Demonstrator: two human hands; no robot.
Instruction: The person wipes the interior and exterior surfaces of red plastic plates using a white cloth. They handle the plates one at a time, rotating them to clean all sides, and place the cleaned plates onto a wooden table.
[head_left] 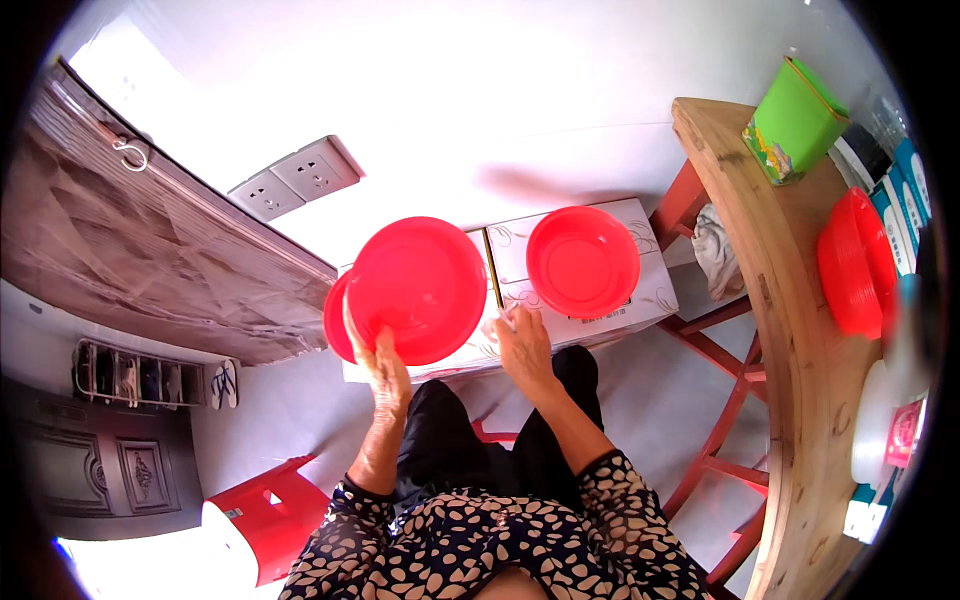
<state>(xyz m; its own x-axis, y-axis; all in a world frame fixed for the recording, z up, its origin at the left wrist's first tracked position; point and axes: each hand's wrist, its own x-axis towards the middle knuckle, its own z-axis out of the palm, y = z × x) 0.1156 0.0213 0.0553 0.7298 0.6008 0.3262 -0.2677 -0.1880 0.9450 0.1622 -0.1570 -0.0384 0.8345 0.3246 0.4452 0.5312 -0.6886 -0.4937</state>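
My left hand (386, 374) grips the near rim of a red plastic bowl (418, 290), tilted up at the left of two white cartons. Part of a second red bowl (338, 325) shows behind it at the left. My right hand (525, 345) is closed by the front edge of the cartons, with a bit of white material (503, 320) at its fingertips, too small to name. Just beyond that hand, a third red bowl (583, 262) stands upright on the right carton (650, 285). A narrow dark gap runs between the cartons.
A curved wooden table (765, 300) at the right bears a green bin (795, 122) and stacked red bowls (858, 262). Red stool legs (715, 430) stand below it, near a grey cloth (716, 250). At lower left is a red plastic stool (268, 515); wall sockets (296, 180) lie beyond the cartons.
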